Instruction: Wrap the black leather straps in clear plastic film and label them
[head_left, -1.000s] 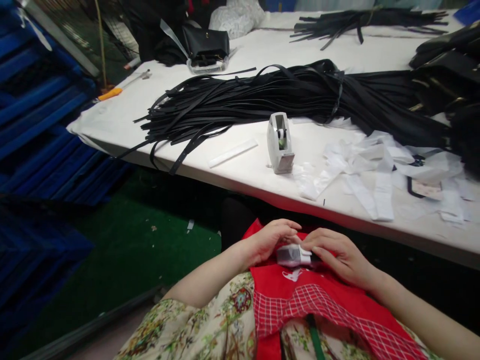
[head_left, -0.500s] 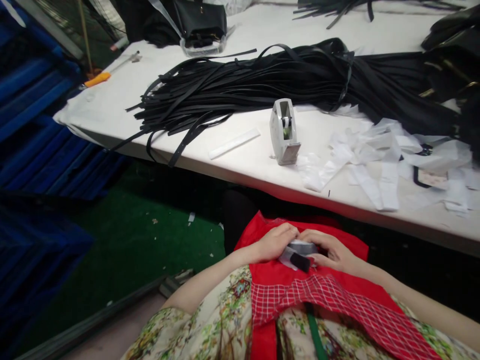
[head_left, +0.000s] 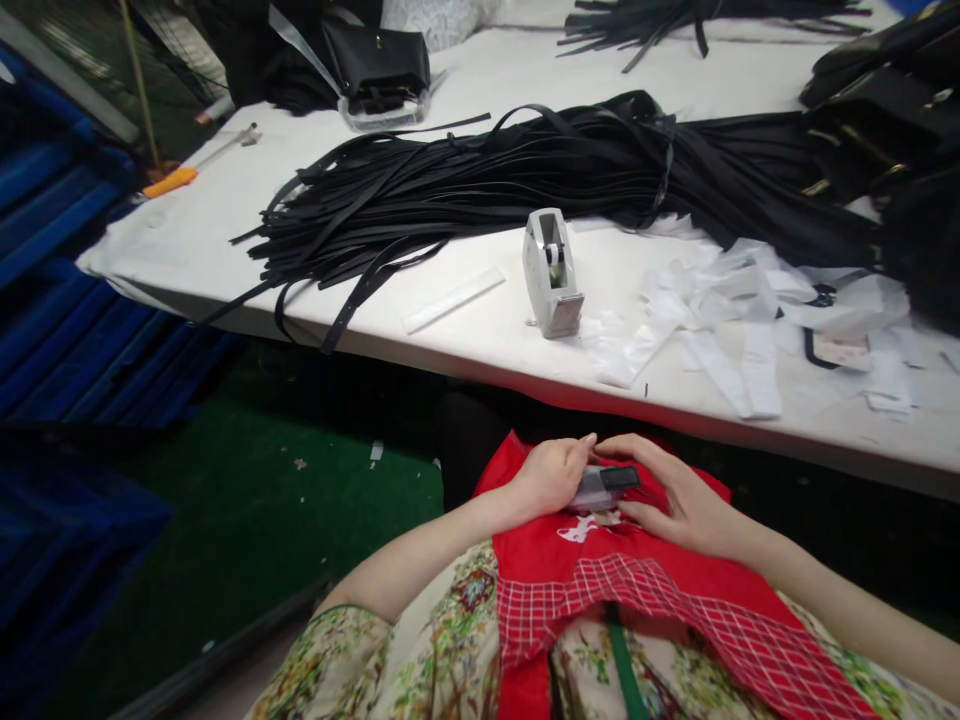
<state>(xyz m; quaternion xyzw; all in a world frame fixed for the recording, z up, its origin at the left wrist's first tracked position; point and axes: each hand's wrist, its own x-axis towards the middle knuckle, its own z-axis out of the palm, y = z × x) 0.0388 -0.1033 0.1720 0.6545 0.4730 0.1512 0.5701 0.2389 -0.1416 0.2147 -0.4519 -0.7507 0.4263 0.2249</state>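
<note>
Both my hands rest in my lap over a red apron [head_left: 600, 570]. My left hand [head_left: 551, 475] and my right hand [head_left: 671, 495] are closed together on a small object [head_left: 600, 485] that is pale grey with a black end piece. The fingers of both hands curl round it. On the white table [head_left: 480, 345] just beyond my lap stands a grey tape dispenser [head_left: 551, 272]. I cannot make out what the small object is.
A big bundle of black straps [head_left: 525, 170] lies across the table, more straps [head_left: 697, 20] at the back. White paper strips [head_left: 750, 320] litter the right. A black bag [head_left: 375, 65] and an orange-handled tool [head_left: 180, 178] sit far left. Blue stacked panels [head_left: 67, 330] fill the left.
The small object has been turned between my hands, so its black end now points up and right. The view shifted slightly; my hands stay in my lap.
</note>
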